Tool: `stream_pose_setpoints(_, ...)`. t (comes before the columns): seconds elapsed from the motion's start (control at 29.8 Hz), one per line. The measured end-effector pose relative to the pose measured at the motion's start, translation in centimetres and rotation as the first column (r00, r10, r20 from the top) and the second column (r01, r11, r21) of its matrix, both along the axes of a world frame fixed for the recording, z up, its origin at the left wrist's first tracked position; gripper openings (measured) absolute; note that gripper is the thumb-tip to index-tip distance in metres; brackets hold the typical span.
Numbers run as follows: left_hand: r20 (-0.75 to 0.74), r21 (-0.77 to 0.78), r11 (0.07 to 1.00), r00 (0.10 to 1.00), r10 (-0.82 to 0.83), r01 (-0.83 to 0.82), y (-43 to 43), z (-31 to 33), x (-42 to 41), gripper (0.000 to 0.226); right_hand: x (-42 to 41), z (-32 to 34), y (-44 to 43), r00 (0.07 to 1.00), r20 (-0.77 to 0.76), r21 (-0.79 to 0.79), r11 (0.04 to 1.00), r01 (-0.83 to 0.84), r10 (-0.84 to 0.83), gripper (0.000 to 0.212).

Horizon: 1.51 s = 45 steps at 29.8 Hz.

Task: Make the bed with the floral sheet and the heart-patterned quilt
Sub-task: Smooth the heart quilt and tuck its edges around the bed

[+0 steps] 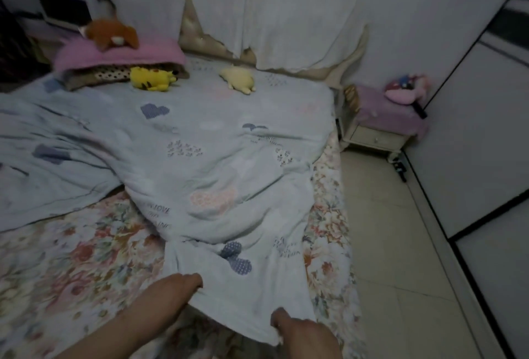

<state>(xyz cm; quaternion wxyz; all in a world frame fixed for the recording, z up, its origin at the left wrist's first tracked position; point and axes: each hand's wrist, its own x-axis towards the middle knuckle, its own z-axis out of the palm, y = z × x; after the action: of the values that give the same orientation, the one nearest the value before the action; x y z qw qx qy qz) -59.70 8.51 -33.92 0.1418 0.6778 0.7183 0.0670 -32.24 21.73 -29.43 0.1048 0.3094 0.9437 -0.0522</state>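
Note:
The pale blue heart-patterned quilt (200,144) lies rumpled across the bed, bunched into a narrow fold near its foot. Under it the floral sheet (80,261) shows at the bed's near left and along the right side. My left hand (177,287) grips the quilt's near edge from the left. My right hand (300,330) pinches the same edge at its lower right corner. Both hands hold the fabric pulled toward me.
At the head of the bed sit a pink pillow (123,55) with a brown plush toy (113,33), a yellow plush (151,78) and a cream plush (239,78). A bedside table (378,129) stands right of the bed. Tiled floor (395,244) and wardrobe doors (472,129) lie to the right.

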Motion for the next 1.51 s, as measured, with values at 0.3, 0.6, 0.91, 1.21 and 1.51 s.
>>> stream_pose_setpoints(0.3,-0.131,0.084,0.992,0.988,-0.084,0.095,-3.0,13.9,4.2,0.012,2.8,17.2,-5.4,0.989,0.057,0.025,0.990,0.139,-0.140,0.021)
stream_pose_setpoints(0.6,-0.151,0.065,0.998,0.989,0.005,0.005,-4.8,23.2,10.2,0.022,5.9,24.9,-7.6,0.987,-0.040,0.172,0.972,0.161,-0.156,0.026)
stream_pose_setpoints(0.91,-0.170,0.072,0.988,0.974,0.147,-0.137,-6.8,25.4,13.5,0.054,9.3,25.9,-9.9,0.987,-0.051,0.239,0.957,0.161,-0.154,0.028)
stream_pose_setpoints(1.21,-0.320,-0.119,0.993,0.947,-0.036,-0.003,-10.1,25.7,19.4,0.032,14.8,25.4,-11.6,0.985,0.071,0.286,0.949,0.134,-0.160,0.022)
stream_pose_setpoints(1.51,-0.267,-0.205,0.975,0.953,-0.143,0.089,-12.3,23.2,25.9,0.037,21.0,22.3,-14.3,0.955,0.178,0.215,0.957,0.197,-0.236,0.041)
